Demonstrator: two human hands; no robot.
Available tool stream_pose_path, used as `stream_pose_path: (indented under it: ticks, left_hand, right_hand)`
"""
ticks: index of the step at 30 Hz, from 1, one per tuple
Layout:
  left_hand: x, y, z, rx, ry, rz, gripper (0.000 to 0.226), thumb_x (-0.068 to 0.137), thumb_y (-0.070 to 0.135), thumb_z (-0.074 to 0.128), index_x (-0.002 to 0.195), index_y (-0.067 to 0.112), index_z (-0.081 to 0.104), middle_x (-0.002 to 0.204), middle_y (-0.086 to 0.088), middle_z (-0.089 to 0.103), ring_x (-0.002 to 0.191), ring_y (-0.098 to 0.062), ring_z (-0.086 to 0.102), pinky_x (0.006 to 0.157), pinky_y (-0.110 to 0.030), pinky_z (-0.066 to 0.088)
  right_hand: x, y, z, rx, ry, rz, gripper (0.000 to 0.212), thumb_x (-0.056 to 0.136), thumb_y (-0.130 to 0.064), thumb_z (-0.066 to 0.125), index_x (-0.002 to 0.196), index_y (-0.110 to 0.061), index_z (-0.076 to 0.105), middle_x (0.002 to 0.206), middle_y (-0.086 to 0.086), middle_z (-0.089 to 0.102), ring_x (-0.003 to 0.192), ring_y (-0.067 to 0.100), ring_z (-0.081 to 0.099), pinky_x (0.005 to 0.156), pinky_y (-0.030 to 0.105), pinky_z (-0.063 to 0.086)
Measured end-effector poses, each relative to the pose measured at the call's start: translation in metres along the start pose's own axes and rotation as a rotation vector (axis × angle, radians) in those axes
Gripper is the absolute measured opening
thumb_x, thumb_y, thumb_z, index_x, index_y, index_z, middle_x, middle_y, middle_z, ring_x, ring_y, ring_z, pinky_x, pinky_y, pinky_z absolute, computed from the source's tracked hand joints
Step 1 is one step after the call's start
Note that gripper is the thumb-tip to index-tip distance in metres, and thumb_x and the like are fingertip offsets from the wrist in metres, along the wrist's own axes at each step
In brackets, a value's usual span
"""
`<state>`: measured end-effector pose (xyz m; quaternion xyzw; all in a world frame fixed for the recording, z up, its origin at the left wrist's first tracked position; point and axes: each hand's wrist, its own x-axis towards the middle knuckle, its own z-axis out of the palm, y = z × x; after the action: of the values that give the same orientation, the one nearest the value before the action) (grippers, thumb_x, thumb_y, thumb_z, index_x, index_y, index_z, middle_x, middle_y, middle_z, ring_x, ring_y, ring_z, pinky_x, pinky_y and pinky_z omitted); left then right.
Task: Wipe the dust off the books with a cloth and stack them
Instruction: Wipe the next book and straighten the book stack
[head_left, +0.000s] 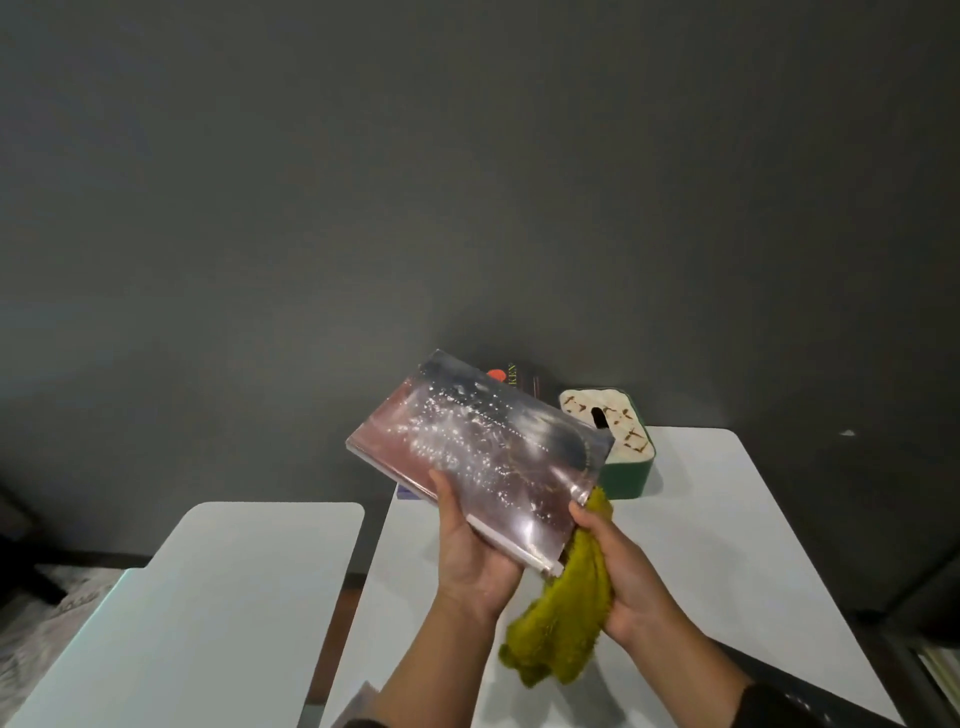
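The person held a glossy book (480, 457) up above the white surface (727, 519), tilted so its long axis ran from about ten o'clock down to four o'clock. Its cover was dark, reddish along one side, and speckled with bright glints; whether these were printed or reflected light could not be told. The left hand (470, 551) gripped the book from beneath at its near long edge, the thumb lying over the cover and the fingers curled under it. The right hand (623, 566) sat at about four o'clock from the book, its fingers grasping a bunched mustard-yellow cloth (563, 613). The upper end of the cloth pressed against the book's near right corner, and the rest hung down below the hand.

Behind the raised book, at about twelve o'clock, another book (519, 378) with a dark cover and an orange-red mark showed partly; what it rested on was hidden. At about two o'clock stood a green tissue box (613, 436) with a cream patterned top, on the far edge of the surface against the dark wall (467, 156). A second white surface (208, 597) lay at about eight o'clock, apart from the first.
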<state>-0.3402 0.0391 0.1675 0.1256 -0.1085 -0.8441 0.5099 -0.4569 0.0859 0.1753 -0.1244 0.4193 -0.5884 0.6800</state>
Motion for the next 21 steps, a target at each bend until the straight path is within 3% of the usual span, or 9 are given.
stream_pose_path:
  ticks: [2, 5, 8, 12, 16, 18, 21]
  left_hand:
    - [0.003, -0.002, -0.002, 0.026, -0.039, 0.017, 0.097, 0.058, 0.055, 0.082, 0.137, 0.009, 0.05, 0.133, -0.018, 0.055, 0.117, -0.035, 0.057, 0.1, -0.055, 0.043]
    - [0.008, 0.002, -0.005, 0.039, -0.092, 0.011, 0.093, 0.06, 0.057, 0.08, 0.136, 0.011, 0.052, 0.133, -0.018, 0.055, 0.118, -0.036, 0.056, 0.1, -0.055, 0.044]
    - [0.007, 0.006, -0.003, 0.041, -0.124, -0.008, 0.094, 0.057, 0.055, 0.082, 0.135, 0.012, 0.052, 0.131, -0.019, 0.057, 0.117, -0.036, 0.058, 0.094, -0.056, 0.047]
    - [0.004, 0.01, -0.003, 0.038, -0.124, 0.001, 0.093, 0.054, 0.052, 0.085, 0.132, 0.011, 0.056, 0.132, -0.019, 0.057, 0.117, -0.037, 0.058, 0.094, -0.057, 0.047]
    - [-0.001, 0.009, -0.003, 0.023, -0.122, 0.007, 0.085, 0.055, 0.052, 0.084, 0.125, 0.009, 0.062, 0.129, -0.019, 0.059, 0.114, -0.036, 0.06, 0.088, -0.054, 0.051]
    - [-0.004, 0.008, -0.002, 0.017, -0.123, -0.003, 0.079, 0.064, 0.056, 0.076, 0.124, 0.007, 0.062, 0.126, -0.02, 0.061, 0.112, -0.037, 0.061, 0.085, -0.054, 0.052]
    - [-0.005, 0.01, -0.004, 0.024, -0.093, 0.013, 0.084, 0.069, 0.058, 0.072, 0.134, 0.009, 0.054, 0.133, -0.019, 0.056, 0.118, -0.035, 0.057, 0.096, -0.055, 0.047]
  right_hand:
    - [-0.003, -0.002, -0.002, -0.025, -0.004, -0.004, 0.033, 0.079, -0.022, 0.062, 0.111, -0.012, 0.063, 0.104, 0.017, 0.069, 0.091, 0.033, 0.066, 0.059, 0.034, 0.055]
    - [-0.004, -0.007, -0.008, -0.166, -0.007, -0.035, 0.032, 0.077, -0.028, 0.063, 0.108, -0.019, 0.064, 0.1, 0.009, 0.072, 0.095, 0.028, 0.067, 0.075, 0.038, 0.053]
    - [-0.007, -0.013, -0.013, -0.374, 0.02, -0.072, 0.032, 0.082, -0.031, 0.063, 0.11, -0.016, 0.063, 0.089, 0.003, 0.072, 0.081, 0.02, 0.066, 0.068, 0.031, 0.052]
    - [-0.011, -0.025, -0.025, -0.527, 0.153, -0.152, 0.033, 0.082, -0.035, 0.063, 0.112, -0.025, 0.054, 0.101, 0.007, 0.063, 0.09, 0.023, 0.061, 0.07, 0.033, 0.05]
    - [-0.016, -0.046, -0.029, -0.654, 0.169, -0.35, 0.018, 0.092, -0.026, 0.053, 0.108, -0.029, 0.047, 0.109, 0.003, 0.055, 0.094, 0.019, 0.055, 0.084, 0.038, 0.047]
    - [-0.018, -0.054, -0.027, -0.718, 0.165, -0.467, 0.022, 0.093, -0.016, 0.051, 0.111, -0.029, 0.047, 0.114, 0.002, 0.054, 0.102, 0.021, 0.053, 0.093, 0.041, 0.044]
    - [-0.025, -0.057, -0.02, -0.828, 0.205, -0.715, 0.031, 0.09, -0.009, 0.055, 0.108, -0.033, 0.048, 0.115, -0.004, 0.051, 0.108, 0.015, 0.052, 0.096, 0.035, 0.043]
